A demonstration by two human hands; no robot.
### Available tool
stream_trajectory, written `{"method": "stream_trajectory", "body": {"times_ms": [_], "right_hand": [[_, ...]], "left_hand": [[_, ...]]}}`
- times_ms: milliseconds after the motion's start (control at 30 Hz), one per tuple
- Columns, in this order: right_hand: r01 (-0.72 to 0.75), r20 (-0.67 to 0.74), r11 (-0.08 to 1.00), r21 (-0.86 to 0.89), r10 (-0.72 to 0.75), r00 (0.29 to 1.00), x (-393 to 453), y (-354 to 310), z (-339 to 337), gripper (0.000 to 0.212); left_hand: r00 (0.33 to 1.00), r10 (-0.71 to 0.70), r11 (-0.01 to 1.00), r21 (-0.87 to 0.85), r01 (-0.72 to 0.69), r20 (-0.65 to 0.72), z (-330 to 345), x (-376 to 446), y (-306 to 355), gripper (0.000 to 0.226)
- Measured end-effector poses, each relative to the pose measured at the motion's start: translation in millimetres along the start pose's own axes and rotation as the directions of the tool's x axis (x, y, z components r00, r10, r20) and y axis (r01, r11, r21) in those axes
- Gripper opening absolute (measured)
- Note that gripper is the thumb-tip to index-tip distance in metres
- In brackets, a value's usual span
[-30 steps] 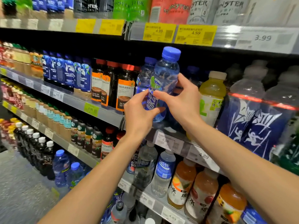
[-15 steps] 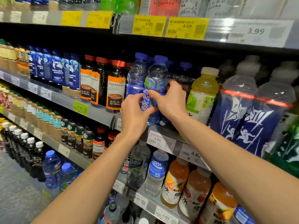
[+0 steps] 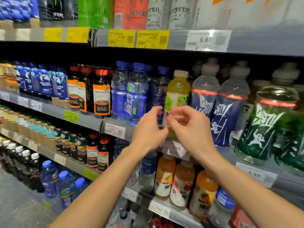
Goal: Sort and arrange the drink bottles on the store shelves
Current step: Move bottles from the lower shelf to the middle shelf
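Now both forearms reach up to the yellow-green bottle [image 3: 176, 89] on the middle shelf [image 3: 85, 118]; the left hand [image 3: 148, 130] and right hand [image 3: 189, 125] meet at its label, fingers curled, though blur hides whether they actually grip it. Just left of that bottle stand three blue-capped bottles [image 3: 137, 92], and just right, two tall blue bottles [image 3: 204, 96].

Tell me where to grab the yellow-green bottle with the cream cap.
Probably the yellow-green bottle is best taken at its narrower shoulder, just under the cap, coming straight in from the aisle. It stands upright at the shelf front with neighbours tight on both sides, so only the front is open.
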State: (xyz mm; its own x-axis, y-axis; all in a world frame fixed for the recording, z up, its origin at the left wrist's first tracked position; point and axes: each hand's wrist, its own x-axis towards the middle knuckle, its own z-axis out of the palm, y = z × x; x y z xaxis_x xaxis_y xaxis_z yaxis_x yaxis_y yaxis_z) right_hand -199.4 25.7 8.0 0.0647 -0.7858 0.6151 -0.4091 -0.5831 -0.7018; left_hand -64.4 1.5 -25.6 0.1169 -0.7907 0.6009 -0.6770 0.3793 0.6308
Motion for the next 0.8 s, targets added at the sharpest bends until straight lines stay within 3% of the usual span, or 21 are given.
{"method": "stream_trajectory", "body": {"times_ms": [167,433,600,800], "right_hand": [[-0.042,-0.021,0.998,-0.051,0.041,0.999,-6,9,-41,0.01],[-0.082,0.031,0.993,-0.081,0.085,0.996,-9,19,-68,0.012],[-0.096,0.094,0.995,-0.005,0.096,0.991,-11,17,-71,0.027],[-0.017,0.097,0.997,0.08,0.01,0.995,-7,0,-73,0.066]], "left_hand": [[0.981,-0.148,0.986,-0.058,0.156,0.123,12,20,16,0.073],[0.974,-0.189,0.982,-0.007,0.19,-0.121,27,19,13,0.057],[0.963,-0.105,0.989,-0.131,0.074,-0.25,18,3,25,0.053],[0.963,0.017,0.977,-0.2,-0.073,-0.267,5,-10,47,0.054]]}}
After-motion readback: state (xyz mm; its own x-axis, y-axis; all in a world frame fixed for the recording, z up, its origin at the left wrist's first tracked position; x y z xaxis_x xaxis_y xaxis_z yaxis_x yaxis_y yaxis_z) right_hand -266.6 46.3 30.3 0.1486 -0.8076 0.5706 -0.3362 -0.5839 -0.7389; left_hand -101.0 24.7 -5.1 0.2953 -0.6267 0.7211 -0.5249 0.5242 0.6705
